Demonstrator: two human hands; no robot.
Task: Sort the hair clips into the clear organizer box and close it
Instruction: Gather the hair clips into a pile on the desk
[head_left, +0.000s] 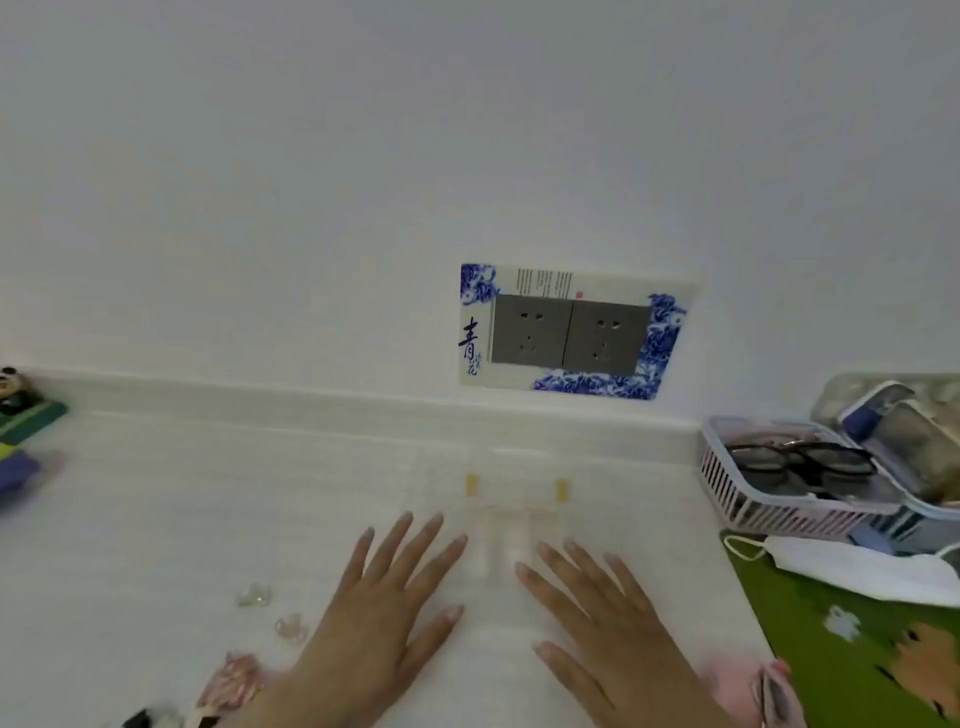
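The left hand (379, 613) and right hand (608, 623) lie flat, fingers wide, holding nothing, on the clear box (506, 519) in the middle of the table (156, 493); it looks light, hard and slippery, so I'd grab its sides.

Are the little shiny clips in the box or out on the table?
Out. Two clear clips and a pink clip lie on the table, left of the box, beside the left hand.

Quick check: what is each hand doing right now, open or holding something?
Left hand: open, fingers straight, flat on the clear box, holding nothing.
Right hand: open, flat on the box too, holding nothing.
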